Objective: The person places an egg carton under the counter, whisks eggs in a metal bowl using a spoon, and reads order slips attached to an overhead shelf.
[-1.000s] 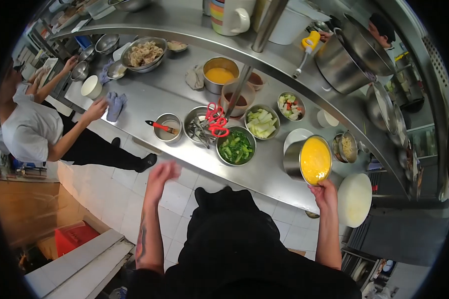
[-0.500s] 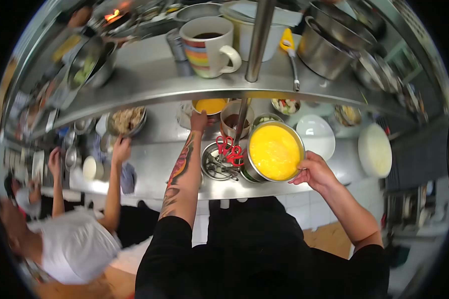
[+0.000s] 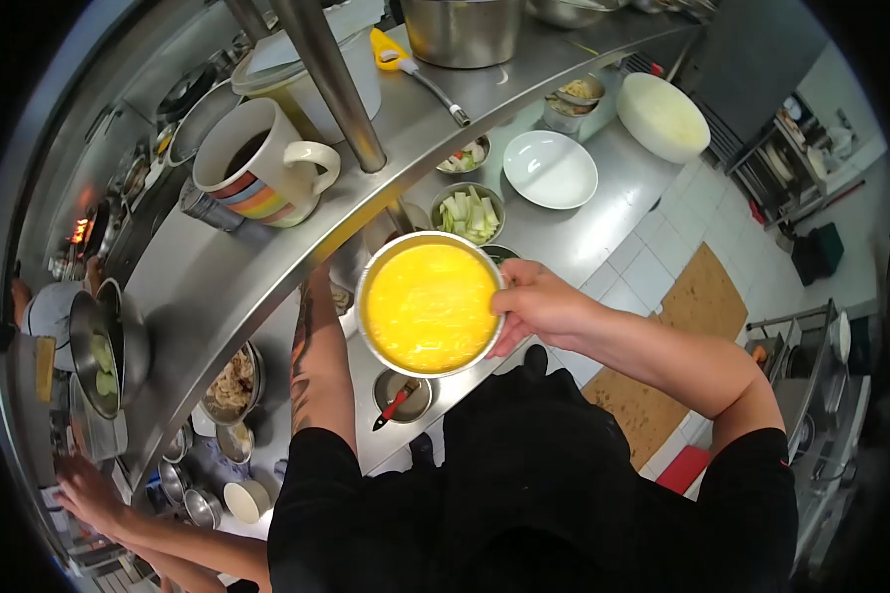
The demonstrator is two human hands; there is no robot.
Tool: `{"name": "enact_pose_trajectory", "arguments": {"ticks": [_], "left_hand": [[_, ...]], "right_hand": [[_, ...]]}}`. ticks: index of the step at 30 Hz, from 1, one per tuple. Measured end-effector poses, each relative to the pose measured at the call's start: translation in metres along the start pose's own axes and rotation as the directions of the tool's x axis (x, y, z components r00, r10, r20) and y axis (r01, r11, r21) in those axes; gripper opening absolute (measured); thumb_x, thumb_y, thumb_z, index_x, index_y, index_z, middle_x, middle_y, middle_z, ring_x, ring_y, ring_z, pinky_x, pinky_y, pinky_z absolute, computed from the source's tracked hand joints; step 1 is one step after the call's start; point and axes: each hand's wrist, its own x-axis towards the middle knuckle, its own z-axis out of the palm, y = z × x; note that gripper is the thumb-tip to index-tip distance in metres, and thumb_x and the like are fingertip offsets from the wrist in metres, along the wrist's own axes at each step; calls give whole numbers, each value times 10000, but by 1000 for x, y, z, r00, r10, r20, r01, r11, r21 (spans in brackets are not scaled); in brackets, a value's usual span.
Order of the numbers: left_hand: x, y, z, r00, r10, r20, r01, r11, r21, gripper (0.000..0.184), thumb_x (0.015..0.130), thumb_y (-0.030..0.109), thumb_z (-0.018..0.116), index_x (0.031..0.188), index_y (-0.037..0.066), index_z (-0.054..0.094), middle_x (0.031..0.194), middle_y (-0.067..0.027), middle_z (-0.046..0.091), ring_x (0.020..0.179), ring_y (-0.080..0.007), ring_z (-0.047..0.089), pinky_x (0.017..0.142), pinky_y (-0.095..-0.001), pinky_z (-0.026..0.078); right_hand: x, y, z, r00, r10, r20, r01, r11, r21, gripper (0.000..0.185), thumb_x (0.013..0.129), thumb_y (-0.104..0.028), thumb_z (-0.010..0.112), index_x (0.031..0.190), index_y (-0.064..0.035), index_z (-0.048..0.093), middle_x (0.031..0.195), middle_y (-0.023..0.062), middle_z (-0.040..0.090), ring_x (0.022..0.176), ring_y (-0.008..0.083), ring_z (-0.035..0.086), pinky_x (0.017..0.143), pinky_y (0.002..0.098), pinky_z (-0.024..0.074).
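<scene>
Head view: metal container (image 3: 429,238), right edge in right grip (image 3: 541,304)

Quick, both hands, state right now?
Left hand: hidden behind the shelf, cannot tell.
Right hand: closed on the rim of the metal pot of yellow liquid.

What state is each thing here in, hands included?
Right hand, gripping the pot
Pot, holding yellow liquid
Left hand, hidden by the shelf
Mug, upright, dark liquid inside
Brush, resting in a small bowl
White dish, face up on the counter
Green vegetables, cut up
Yellow-handled tool, lying on the shelf
Flame, burning
</scene>
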Motion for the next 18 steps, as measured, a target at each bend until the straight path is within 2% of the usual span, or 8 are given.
{"name": "enact_pose_trajectory", "arguments": {"ticks": [1,2,4,5,8,12,14,18], "left_hand": [[37,-23,-18,1000,1,-5,-1,995,100,326,1041,292,482,1275,75,550,1071,-91,659,890,-198,689,745,-329,604],[74,-38,-36,1000,-3,4,2,994,109,326,1041,292,482,1275,75,550,1071,-91,659,890,-198,689,745,-329,604],[141,-69,-71,963,-80,258,49,991,124,351,1045,302,475,1298,68,539,1126,-98,646,1052,-210,646,905,-379,561],[132,-65,-71,956,-92,278,50,987,151,340,1035,291,483,1283,66,549,1120,-102,650,1042,-216,649,899,-382,560],[69,-28,-58,964,-36,262,-26,973,229,310,1006,255,505,1236,60,578,1104,-112,661,1015,-233,657,880,-391,556],[-114,108,-39,961,193,200,-261,873,412,271,967,208,535,1174,52,617,1081,-125,676,978,-255,668,855,-402,551],[-163,131,-35,951,263,165,-311,810,497,253,948,184,550,1143,48,637,1070,-132,683,959,-267,674,842,-408,548],[-177,60,-66,912,363,189,-388,622,680,219,909,137,580,1081,40,676,1047,-145,698,922,-289,685,817,-419,543]], "right_hand": [[6,1,7,1000,2,15,-1,1000,-10,185,863,8,540,970,29,391,891,183,525,671,366,703,591,430,649],[12,1,15,999,1,32,0,1000,-19,182,864,11,535,966,29,385,897,198,532,672,375,703,588,430,649],[26,2,31,1000,-10,21,10,1000,-8,189,868,8,531,995,39,394,909,211,552,679,372,706,593,425,649],[33,2,39,1000,-13,14,13,1000,-9,201,872,5,526,1025,49,403,921,225,572,686,370,708,598,420,649],[60,10,55,999,-30,38,30,999,15,220,881,10,518,1060,65,402,934,245,589,701,378,711,595,416,648],[96,17,78,997,-75,32,74,997,26,252,890,10,525,1096,83,400,950,252,593,728,386,714,607,417,650],[116,22,89,990,-125,69,120,990,77,294,894,15,527,1136,107,388,989,274,593,741,402,714,616,428,650],[162,37,114,987,-154,37,149,982,114,329,896,27,517,1171,127,366,1025,297,585,761,422,710,615,445,652]]}}
